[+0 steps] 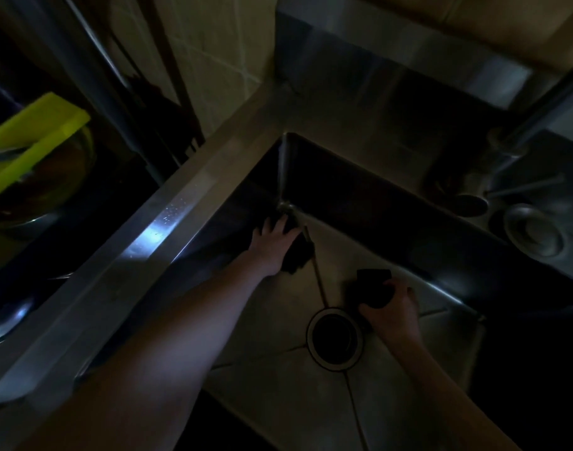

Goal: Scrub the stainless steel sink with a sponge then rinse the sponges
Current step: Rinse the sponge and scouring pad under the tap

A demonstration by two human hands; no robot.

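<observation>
Brushed, dully gleaming metal sink (187, 203); 2 dark, seemingly matt sponges (300, 252).

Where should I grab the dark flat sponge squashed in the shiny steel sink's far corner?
Pinch the dark flat sponge by its near edge, coming from above on the drain side. The steel sink has walls blocking its far sides, and the left hand covers its top.

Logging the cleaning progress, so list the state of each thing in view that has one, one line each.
left hand: flat, pressing left sponge into the far corner of the sink.
left sponge: pinned under that hand.
right hand: curled round right sponge beside the drain.
right sponge: held.
drain: open, no stopper.
faucet: too dark to tell if running.
</observation>
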